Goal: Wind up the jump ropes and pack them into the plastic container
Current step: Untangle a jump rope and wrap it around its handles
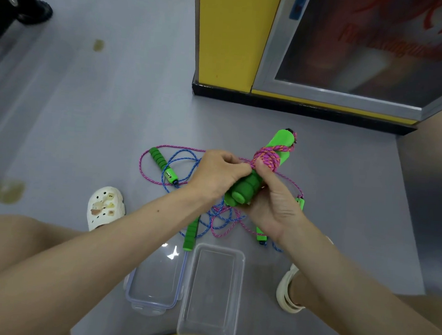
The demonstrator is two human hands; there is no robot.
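Gripping a pair of green handles [247, 188] in the right hand [272, 207], with fingers curled beneath and the thumb laid up along them to the coils. Pinching the pink rope [266, 156] in the left hand [218, 173], right at the wraps, with several turns bound tight round the middle of the handles. Holding the bundle above the grey floor [86, 131], tilted up and away toward a yellow cabinet [223, 36]. Trailing loose pink loops from the wraps down onto the floor, tangled there with a blue rope [181, 156]. Lying among those loops, other green handles [160, 160], left of the hands and beneath both wrists. Sitting nearest the body, an open clear plastic container [210, 297], just beside its lid [154, 280] on the left. Resting left of the left forearm, a white clog [104, 207].
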